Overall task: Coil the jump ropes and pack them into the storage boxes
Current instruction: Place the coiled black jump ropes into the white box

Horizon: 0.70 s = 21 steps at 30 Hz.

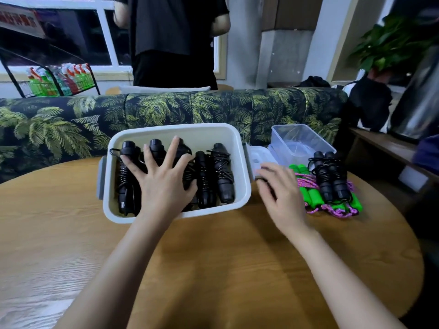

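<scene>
Head view, looking down over two bare forearms that reach forward across a round wooden counter (213,257). The left hand (164,176) lies flat with its fingers spread wide, pressing down on the coiled black jump ropes (221,172) packed side by side in a white storage box (180,129). Those bundles all lie with their handles pointing away from the person.

The right hand (282,193) sits just right of the white box, fingers bent down toward the edge of a pale lid (259,157). It is blurred, so I cannot tell whether it grips anything.

Right of that hand lie green-handled ropes (306,188) with pink cord, still on the counter. Resting on top of them, further right, is one more wrapped black rope bundle (330,176). Its long axis also runs away from the person, parallel to the packed ones. The right hand is clearly the nearer of the two and would probably have to reach rightward over the green handles to take it.

Just behind these stands a clear plastic box (301,143) with no ropes in it. Beyond the counter is a palm-print sofa (166,110), and behind that a standing person in dark clothes (175,32).
</scene>
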Each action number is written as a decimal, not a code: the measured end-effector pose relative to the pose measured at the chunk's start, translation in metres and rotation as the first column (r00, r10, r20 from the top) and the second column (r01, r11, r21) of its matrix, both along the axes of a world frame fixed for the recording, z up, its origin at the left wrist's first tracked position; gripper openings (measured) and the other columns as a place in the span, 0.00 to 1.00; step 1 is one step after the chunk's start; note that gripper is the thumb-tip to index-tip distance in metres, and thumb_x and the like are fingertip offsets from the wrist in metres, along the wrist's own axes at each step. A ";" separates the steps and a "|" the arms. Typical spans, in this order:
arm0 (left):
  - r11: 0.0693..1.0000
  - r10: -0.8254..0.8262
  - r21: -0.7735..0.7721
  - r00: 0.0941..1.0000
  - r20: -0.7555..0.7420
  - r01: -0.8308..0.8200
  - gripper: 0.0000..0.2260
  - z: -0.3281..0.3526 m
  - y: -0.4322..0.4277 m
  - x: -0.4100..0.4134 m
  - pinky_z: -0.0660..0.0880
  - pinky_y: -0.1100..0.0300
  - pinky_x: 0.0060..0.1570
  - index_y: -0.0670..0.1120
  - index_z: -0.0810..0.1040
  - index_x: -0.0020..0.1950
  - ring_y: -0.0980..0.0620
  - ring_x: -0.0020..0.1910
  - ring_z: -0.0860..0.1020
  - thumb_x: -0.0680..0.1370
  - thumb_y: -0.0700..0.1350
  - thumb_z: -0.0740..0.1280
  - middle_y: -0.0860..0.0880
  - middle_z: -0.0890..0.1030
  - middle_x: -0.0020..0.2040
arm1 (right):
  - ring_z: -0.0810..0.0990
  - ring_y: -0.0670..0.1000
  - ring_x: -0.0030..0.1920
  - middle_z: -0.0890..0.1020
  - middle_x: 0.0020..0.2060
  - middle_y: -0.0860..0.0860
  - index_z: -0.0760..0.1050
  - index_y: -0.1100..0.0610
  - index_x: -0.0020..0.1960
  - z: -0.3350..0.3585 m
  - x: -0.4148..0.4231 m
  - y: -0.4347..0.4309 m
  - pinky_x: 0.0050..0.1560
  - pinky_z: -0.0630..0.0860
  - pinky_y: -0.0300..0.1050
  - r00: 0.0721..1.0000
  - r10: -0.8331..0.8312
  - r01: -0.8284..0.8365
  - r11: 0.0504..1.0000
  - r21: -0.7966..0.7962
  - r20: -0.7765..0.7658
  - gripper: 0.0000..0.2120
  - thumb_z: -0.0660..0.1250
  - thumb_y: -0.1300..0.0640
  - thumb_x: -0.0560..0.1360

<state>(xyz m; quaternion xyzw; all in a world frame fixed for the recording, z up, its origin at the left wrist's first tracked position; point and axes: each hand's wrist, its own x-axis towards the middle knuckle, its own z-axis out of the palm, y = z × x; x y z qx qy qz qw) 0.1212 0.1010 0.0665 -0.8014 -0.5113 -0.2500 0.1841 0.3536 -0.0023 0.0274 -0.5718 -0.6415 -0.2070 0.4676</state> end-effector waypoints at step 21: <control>1.000 -0.011 -0.001 0.995 0.094 0.011 0.24 -0.002 0.009 -0.010 0.35 0.24 0.64 0.57 0.76 0.63 0.31 0.76 0.53 0.77 0.65 0.50 0.54 0.60 0.79 | 0.80 0.52 0.59 0.81 0.59 0.50 0.69 0.48 0.68 0.024 0.025 0.004 0.61 0.77 0.54 0.494 -0.110 -0.233 0.939 -0.253 -0.862 0.27 0.75 0.54 0.73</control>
